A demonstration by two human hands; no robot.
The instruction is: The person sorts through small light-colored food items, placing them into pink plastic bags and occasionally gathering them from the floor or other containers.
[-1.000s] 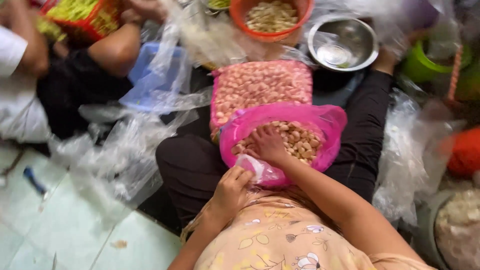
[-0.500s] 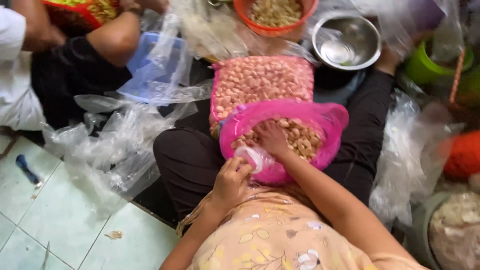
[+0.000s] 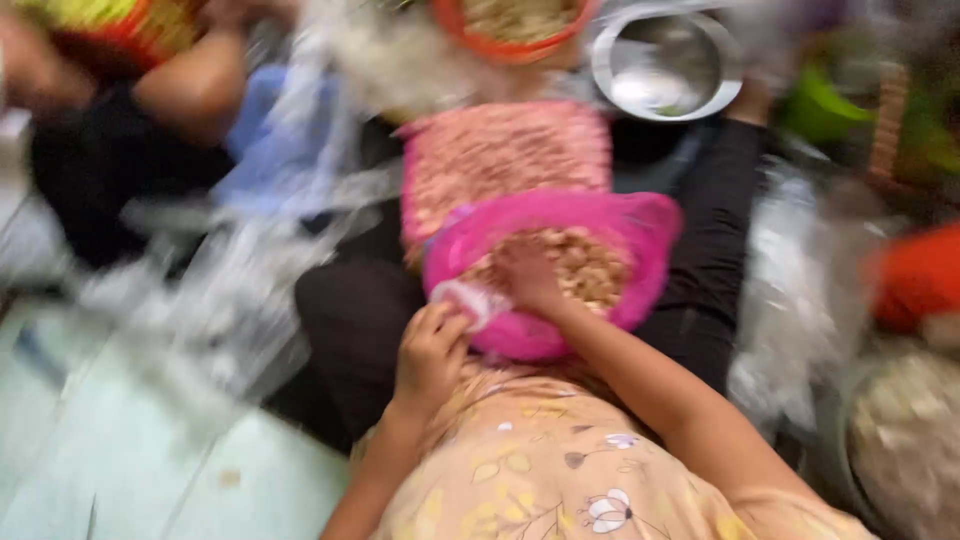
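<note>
A pink plastic basket (image 3: 640, 240) full of pale nuts (image 3: 590, 265) rests on my lap. My right hand (image 3: 525, 275) reaches into it, fingers curled over the nuts. My left hand (image 3: 430, 355) sits at the basket's near left rim and grips a small clear plastic bag (image 3: 472, 300). Beyond the basket lies a large bag of pinkish nuts (image 3: 505, 165). The whole view is blurred by motion.
An orange bowl of nuts (image 3: 515, 25) and a steel bowl (image 3: 665, 65) stand at the back. Another person's arm (image 3: 190, 95) is at the far left. Clear plastic bags (image 3: 230, 300) litter the tiled floor (image 3: 120, 470). An orange tub (image 3: 920, 275) and a basin (image 3: 905, 440) sit right.
The camera has shifted and the picture has blurred. My right hand stays in the pink basket and my left hand keeps the small bag at its rim.
</note>
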